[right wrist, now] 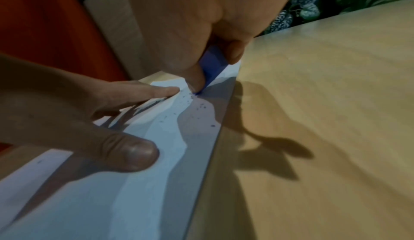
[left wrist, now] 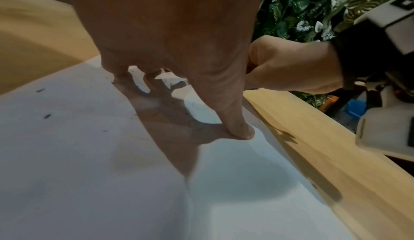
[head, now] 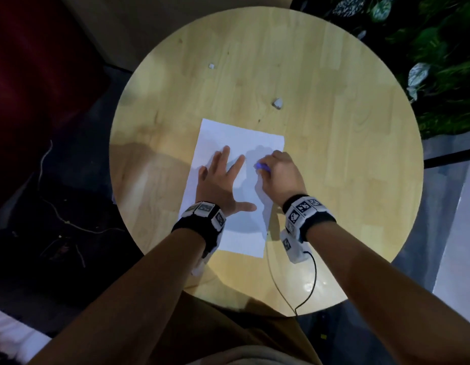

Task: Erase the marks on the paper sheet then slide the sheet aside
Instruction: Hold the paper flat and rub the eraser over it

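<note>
Centrally in the head view stood a round wooden table [head: 334,154], filling most of the frame, with dark leafy plants [head: 439,61] at the upper right and a dark red shape at the upper left. On the table, slightly left of centre and toward the lower half, lay the white sheet [head: 241,135], flat and a little askew.

The left hand [head: 223,185] rested on the sheet's left part, palm down, fingers straight and spread, thumb stretched toward the lower middle; it held nothing and only pressed the paper. Just to its right, the right hand [head: 278,175] was curled tight around a blue eraser [right wrist: 212,64], pinching it between thumb and fingers, the eraser's lower corner touching the sheet near its right edge. Both wrists wore black bands with white marker blocks, and a thin black cable ran from the right one toward the bottom of the frame.

Two small pale scraps [head: 278,102] lay apart on the bare wood above the sheet. Dark crumbs [right wrist: 199,107] dotted the paper below the eraser, probably rubbings, though the wrist view was too soft to be sure.
</note>
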The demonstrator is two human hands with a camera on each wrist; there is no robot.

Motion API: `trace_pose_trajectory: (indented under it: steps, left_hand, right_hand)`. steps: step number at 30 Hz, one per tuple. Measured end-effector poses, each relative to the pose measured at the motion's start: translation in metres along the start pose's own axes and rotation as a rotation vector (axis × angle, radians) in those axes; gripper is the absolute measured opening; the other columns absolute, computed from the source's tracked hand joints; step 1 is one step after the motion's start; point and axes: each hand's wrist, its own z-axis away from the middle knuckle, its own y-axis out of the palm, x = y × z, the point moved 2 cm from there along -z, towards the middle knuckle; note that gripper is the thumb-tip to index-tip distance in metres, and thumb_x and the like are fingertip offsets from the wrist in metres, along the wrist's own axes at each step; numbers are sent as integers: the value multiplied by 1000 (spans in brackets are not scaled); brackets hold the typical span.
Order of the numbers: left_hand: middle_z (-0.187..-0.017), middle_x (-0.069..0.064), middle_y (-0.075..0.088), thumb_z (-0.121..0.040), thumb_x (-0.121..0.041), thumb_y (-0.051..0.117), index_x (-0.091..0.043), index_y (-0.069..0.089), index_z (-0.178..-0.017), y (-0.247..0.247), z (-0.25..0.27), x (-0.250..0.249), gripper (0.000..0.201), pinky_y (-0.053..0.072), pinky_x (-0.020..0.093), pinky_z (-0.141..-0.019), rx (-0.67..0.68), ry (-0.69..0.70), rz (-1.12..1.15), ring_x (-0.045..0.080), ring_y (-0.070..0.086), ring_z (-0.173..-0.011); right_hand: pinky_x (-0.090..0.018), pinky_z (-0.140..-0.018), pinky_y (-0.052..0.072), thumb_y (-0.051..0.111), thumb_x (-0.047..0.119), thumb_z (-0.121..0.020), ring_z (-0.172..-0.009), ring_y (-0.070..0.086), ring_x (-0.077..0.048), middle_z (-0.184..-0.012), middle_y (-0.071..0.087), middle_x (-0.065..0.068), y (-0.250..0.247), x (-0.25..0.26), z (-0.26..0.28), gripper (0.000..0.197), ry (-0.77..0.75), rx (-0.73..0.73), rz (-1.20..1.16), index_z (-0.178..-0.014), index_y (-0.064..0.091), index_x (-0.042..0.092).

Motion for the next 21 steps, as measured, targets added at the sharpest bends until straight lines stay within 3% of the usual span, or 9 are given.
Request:
trace_pose_trajectory:
  steps: [6,12,15,18,21]
  left_hand:
    - [-169,-3,-9,-69,-77,70,-34,5,-161,-20,4,35,121,21,47,-119,-28,-90,-35,20,-3,-155]
    - [-168,0,-16,-73,-74,71,-36,1,-161,-42,-17,53,118,25,54,-117,48,-145,-60,26,-8,-155]
    - [-166,0,-23,-74,-71,73,-42,-2,-159,-45,-21,51,118,23,60,-116,105,-166,-58,29,-12,-154]
    - [-166,2,-24,-74,-70,73,-41,-3,-160,-45,-21,48,118,24,60,-115,106,-163,-81,32,-12,-154]
    - [-166,3,-23,-74,-70,73,-40,-3,-160,-47,-20,49,118,25,59,-116,96,-158,-91,32,-11,-154]
  right_hand:
    - [-34,-70,47,60,14,-88,-100,49,-23,-96,58,-3,5,22,-24,14,-51,28,6,-99,69,13]
    - [-36,-73,49,58,14,-89,-106,47,-22,-98,58,-2,6,42,-62,16,-101,77,65,-100,69,14]
    - [-33,-72,48,58,11,-88,-105,48,-20,-99,59,-1,10,45,-51,17,-125,90,77,-100,69,13]
    - [-31,-71,48,59,12,-87,-100,51,-20,-98,61,0,16,46,-17,15,-257,161,70,-97,69,14]
    - [-30,-73,46,57,13,-88,-100,51,-20,-98,60,-1,11,47,-33,16,-294,201,88,-98,69,15]
